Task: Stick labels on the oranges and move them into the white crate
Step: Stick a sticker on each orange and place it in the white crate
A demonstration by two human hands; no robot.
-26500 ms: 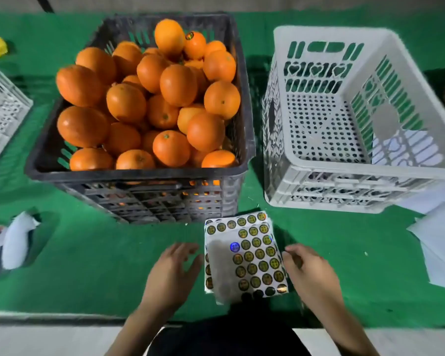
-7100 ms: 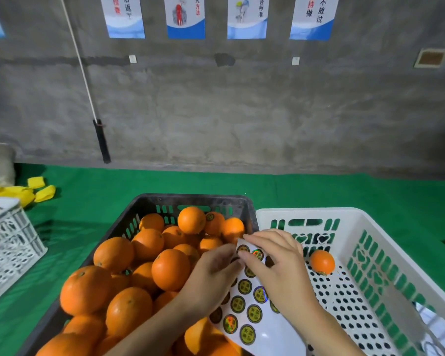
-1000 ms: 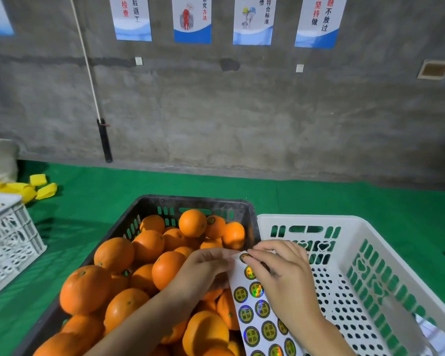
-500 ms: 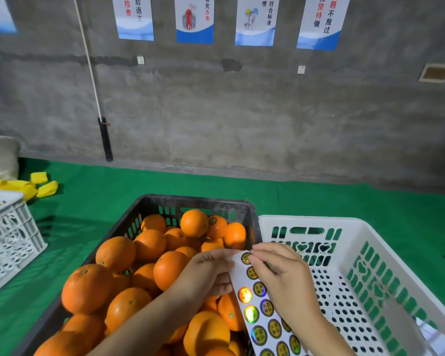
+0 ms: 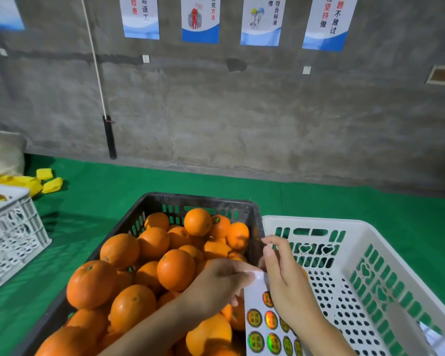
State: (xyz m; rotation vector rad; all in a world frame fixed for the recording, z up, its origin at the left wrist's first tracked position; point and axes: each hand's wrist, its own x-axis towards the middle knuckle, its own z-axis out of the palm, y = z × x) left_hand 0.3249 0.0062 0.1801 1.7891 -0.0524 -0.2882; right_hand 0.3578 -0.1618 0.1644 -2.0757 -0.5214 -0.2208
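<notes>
Pinching label sheet (image 5: 257,319) top edge, left hand (image 5: 216,283); right hand (image 5: 283,276) raised above it, fingers (image 5: 267,253) pressed together, contents unclear.

Left hand (image 5: 216,286) holds the label sheet (image 5: 262,327); right hand (image 5: 285,281) pinches a label (image 5: 263,241) above the oranges (image 5: 175,269)

Oranges (image 5: 175,269) in the left crate (image 5: 201,199), second crate (image 5: 319,222) just beside it on the right, label sheet (image 5: 257,328) before both.

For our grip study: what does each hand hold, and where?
Left hand: the label sheet, by its top edge. Right hand: fingertips pinched; whether on a label cannot be told.
</notes>
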